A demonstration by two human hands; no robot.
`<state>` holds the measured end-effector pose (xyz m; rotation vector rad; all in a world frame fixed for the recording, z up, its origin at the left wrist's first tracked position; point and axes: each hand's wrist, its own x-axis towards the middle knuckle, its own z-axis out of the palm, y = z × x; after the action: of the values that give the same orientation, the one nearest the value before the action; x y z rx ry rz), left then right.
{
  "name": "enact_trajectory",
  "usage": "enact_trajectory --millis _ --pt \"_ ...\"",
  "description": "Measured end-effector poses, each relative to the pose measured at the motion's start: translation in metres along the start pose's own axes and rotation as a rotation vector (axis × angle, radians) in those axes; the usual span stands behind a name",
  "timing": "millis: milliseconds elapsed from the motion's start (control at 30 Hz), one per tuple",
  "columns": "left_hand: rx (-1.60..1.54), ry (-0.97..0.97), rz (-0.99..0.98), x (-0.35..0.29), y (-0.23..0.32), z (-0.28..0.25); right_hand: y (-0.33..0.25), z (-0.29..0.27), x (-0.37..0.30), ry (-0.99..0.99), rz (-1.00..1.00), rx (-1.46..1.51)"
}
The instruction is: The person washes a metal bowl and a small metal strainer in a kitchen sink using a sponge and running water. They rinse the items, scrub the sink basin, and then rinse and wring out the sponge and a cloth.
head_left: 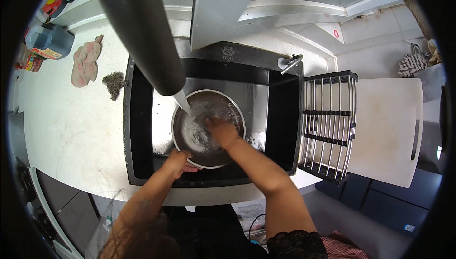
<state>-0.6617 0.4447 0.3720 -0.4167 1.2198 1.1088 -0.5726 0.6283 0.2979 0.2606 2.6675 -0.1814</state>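
Left hand (175,165) closes on 1 round bowl's (178,128) near-left rim, bowl lying ahead-right; right hand (223,132) is inside the bowl, too blurred to tell openness or hold.

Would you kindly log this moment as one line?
left hand: holds round bowl by rim | right hand: inside bowl, blurred | faucet: water pouring into bowl | black sink: holds bowl
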Motion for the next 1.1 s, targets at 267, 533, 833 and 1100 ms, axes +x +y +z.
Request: enact_trajectory --millis 267,533,833,1100 --pt "-0.008 0.055 0.011 0.018 -0.003 0.008 0.136 -0.099 -0.021 0.129 0.158 -0.391" --pt "0.014 0.08 -0.012 0.018 0.002 0.012 0.187 -0.092 -0.076 -0.424 0.189 -0.682" --pt "0.019 0.048 0.013 -0.006 0.011 -0.001 0.106 -0.044 -0.2 -0.816 0.367 -0.066" --pt "0.021 0.029 0.012 -0.017 0.011 -0.015 -0.008 -0.046 -0.15 -0.485 0.107 0.586"
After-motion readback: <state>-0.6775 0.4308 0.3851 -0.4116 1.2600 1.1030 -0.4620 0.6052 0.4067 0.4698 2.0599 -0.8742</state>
